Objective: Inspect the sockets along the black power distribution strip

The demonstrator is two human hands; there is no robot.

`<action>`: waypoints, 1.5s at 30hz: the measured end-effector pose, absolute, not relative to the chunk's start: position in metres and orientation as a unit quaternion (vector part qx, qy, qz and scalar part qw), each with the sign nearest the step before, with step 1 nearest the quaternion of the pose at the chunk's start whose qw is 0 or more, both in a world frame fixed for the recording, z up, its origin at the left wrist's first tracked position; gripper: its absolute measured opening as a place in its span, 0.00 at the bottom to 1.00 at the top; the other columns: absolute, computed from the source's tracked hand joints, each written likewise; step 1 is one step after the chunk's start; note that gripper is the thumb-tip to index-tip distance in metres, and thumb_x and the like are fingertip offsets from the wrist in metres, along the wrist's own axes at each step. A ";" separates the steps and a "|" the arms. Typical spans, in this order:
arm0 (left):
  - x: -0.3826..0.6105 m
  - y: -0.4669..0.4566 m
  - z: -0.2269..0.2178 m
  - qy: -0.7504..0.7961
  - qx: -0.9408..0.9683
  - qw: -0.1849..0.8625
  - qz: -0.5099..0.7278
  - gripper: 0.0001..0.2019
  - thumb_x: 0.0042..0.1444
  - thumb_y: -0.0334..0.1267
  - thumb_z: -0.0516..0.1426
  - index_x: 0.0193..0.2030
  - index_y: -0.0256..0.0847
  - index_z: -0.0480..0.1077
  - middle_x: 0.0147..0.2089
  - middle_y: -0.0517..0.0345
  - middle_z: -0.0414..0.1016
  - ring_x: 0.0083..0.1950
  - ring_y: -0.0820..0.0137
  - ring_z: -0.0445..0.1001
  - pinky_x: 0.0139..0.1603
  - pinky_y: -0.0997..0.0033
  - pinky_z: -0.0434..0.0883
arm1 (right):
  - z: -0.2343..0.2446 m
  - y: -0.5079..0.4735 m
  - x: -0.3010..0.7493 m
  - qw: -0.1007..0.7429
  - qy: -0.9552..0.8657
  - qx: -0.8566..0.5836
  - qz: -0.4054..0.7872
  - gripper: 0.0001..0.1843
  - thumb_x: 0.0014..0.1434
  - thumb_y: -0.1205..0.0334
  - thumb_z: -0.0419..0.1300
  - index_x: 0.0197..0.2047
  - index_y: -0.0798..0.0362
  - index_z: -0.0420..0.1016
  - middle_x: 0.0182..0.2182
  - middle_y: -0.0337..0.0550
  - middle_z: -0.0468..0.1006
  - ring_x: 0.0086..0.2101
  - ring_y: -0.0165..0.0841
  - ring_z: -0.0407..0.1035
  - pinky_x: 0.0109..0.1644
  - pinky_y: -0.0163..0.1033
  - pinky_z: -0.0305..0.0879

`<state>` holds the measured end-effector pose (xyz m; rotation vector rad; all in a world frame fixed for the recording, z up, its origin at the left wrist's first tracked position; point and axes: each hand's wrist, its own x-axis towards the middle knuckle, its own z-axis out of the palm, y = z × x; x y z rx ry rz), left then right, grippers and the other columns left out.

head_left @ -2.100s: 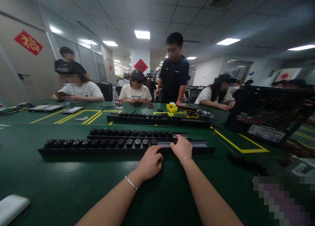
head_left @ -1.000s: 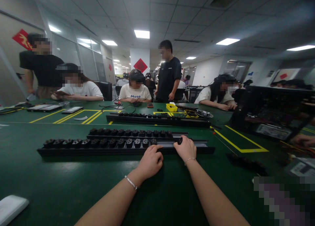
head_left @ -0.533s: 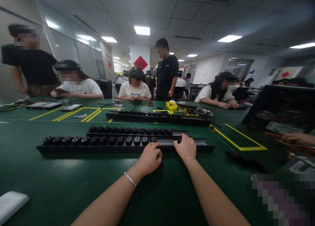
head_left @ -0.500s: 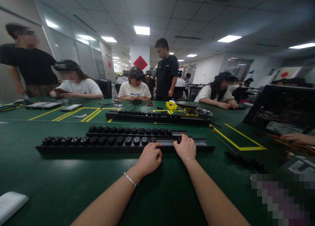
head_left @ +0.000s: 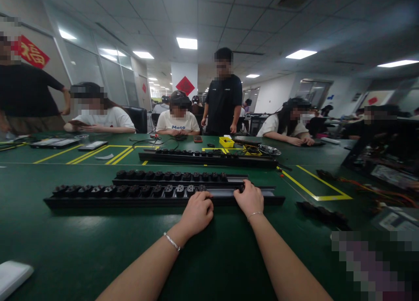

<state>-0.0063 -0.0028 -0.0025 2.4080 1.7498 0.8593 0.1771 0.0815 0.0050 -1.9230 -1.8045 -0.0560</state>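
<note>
A long black metal channel (head_left: pixel 225 193) lies across the table in front of me, with a row of round black socket modules (head_left: pixel 157 190) filling its left and middle part. My left hand (head_left: pixel 197 211) has its fingers curled over the channel's front edge, at the right end of that row; its fingertips touch the last module. Farther right, my right hand (head_left: pixel 250 199) pinches a separate black module (head_left: pixel 242 188) in the channel, mostly hidden by the fingers. A bare stretch of channel shows between my hands.
Behind stand a second filled channel (head_left: pixel 237 178) and a third channel (head_left: pixel 209 160). To the right lie black modules (head_left: pixel 322 214) and an open computer case (head_left: pixel 389 157) with wires. A yellow bin (head_left: pixel 226 142) stands farther back. Several people sit or stand around.
My right hand has shifted slightly right along the channel; my left hand stays put. The computer case on the right has moved away, and the hand beside it is out of view.
</note>
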 end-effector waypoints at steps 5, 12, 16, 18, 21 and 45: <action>-0.007 -0.004 -0.002 0.560 0.780 0.024 0.278 0.07 0.51 0.33 0.51 0.29 0.43 0.70 0.51 0.58 0.67 0.52 0.65 0.61 0.54 0.60 0.61 | 0.001 0.082 0.180 0.249 -0.648 -0.719 -0.039 0.28 0.49 0.52 0.53 0.52 0.55 0.65 0.48 0.51 0.68 0.50 0.44 0.57 0.53 0.45 0.51; -0.009 -0.005 -0.002 0.557 0.785 0.023 0.271 0.07 0.51 0.32 0.51 0.30 0.43 0.70 0.52 0.59 0.66 0.54 0.66 0.60 0.56 0.60 0.60 | 0.006 0.085 0.188 0.248 -0.650 -0.718 0.006 0.26 0.49 0.54 0.52 0.50 0.57 0.65 0.46 0.51 0.69 0.46 0.42 0.61 0.50 0.42 0.55; -0.009 -0.005 -0.003 0.555 0.785 0.025 0.274 0.07 0.51 0.32 0.51 0.30 0.43 0.70 0.53 0.58 0.65 0.55 0.65 0.60 0.57 0.59 0.59 | 0.006 0.085 0.192 0.251 -0.657 -0.711 0.006 0.24 0.50 0.56 0.52 0.49 0.57 0.66 0.44 0.50 0.71 0.45 0.41 0.62 0.50 0.41 0.55; -0.009 -0.005 -0.003 0.554 0.785 0.025 0.274 0.07 0.51 0.32 0.51 0.30 0.43 0.70 0.53 0.59 0.65 0.55 0.65 0.60 0.57 0.59 0.59 | 0.004 0.085 0.193 0.253 -0.657 -0.711 -0.003 0.24 0.50 0.56 0.52 0.50 0.57 0.66 0.45 0.50 0.71 0.46 0.41 0.62 0.50 0.41 0.55; -0.009 -0.005 -0.003 0.556 0.785 0.030 0.271 0.06 0.51 0.32 0.52 0.30 0.43 0.70 0.54 0.60 0.65 0.55 0.65 0.60 0.57 0.59 0.59 | 0.002 0.086 0.193 0.255 -0.653 -0.713 -0.019 0.24 0.50 0.56 0.52 0.49 0.55 0.66 0.46 0.49 0.71 0.48 0.41 0.61 0.52 0.43 0.53; -0.009 -0.006 -0.005 0.554 0.787 0.024 0.271 0.06 0.50 0.32 0.53 0.31 0.44 0.70 0.54 0.59 0.64 0.57 0.64 0.58 0.59 0.58 0.57 | 0.004 0.092 0.209 0.244 -0.648 -0.722 0.005 0.24 0.51 0.55 0.50 0.50 0.55 0.66 0.45 0.49 0.72 0.47 0.41 0.62 0.50 0.44 0.55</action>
